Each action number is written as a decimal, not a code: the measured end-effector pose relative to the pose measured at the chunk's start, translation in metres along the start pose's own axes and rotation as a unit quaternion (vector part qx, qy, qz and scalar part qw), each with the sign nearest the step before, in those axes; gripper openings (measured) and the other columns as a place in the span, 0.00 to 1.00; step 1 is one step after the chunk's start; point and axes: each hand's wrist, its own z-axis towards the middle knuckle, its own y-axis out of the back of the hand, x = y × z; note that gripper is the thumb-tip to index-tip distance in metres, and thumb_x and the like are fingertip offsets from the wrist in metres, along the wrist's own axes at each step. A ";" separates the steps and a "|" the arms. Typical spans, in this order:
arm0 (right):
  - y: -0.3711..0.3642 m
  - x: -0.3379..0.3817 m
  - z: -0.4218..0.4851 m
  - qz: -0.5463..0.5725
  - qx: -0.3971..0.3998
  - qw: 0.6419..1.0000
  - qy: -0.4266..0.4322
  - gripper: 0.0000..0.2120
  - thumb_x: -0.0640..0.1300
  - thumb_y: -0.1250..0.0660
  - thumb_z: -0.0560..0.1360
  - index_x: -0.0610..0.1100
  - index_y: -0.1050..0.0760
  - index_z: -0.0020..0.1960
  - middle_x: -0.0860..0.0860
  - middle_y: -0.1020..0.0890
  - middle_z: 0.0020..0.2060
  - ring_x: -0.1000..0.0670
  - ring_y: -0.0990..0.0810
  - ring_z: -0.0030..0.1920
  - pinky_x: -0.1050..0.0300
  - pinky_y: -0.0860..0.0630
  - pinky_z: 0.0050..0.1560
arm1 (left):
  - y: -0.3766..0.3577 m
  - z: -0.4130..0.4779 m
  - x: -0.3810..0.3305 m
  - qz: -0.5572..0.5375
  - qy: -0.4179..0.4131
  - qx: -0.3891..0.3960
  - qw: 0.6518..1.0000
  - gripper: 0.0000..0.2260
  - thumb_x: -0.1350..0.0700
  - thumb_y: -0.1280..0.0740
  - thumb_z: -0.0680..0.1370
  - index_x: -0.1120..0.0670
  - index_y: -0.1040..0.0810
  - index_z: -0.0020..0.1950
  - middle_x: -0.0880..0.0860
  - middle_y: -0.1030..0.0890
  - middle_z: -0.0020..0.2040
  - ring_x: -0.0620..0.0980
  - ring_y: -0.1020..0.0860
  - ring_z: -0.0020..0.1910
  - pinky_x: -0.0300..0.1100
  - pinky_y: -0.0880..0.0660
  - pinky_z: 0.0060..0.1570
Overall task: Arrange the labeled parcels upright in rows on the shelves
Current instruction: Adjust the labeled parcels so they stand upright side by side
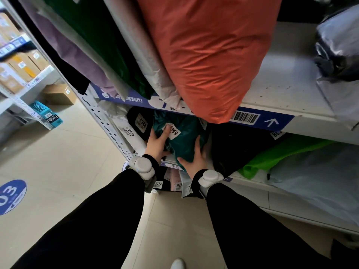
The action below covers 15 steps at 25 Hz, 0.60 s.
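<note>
Head view: both my arms, in black sleeves with a white band at each wrist, reach forward and down to the middle shelf (252,176). There the teal parcel (185,141) stands at the front edge, wedged between a black parcel marked 6344 (138,121) on its left and another black parcel (233,150) on its right. My left hand (158,141) grips the teal parcel's left side, thumb up on the front and touching its white label (174,131), the other fingers tucked around the edge. My right hand (195,160) lies flat against the parcel's lower right front, fingers straight and pointing up, thumb spread out to the left, pressing rather than clasping. An orange parcel (209,55) on the shelf above overhangs the spot.
</note>
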 end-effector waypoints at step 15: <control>-0.044 0.012 0.026 -0.007 0.016 1.000 0.005 0.46 0.46 0.29 0.70 0.54 0.56 0.76 0.36 0.56 0.76 0.36 0.43 0.75 0.52 0.35 0.71 | 0.042 0.018 0.002 0.113 0.073 -0.073 0.988 0.30 0.27 0.38 0.68 0.54 0.22 0.42 0.64 0.17 0.50 0.61 0.18 0.50 0.60 0.20 0.51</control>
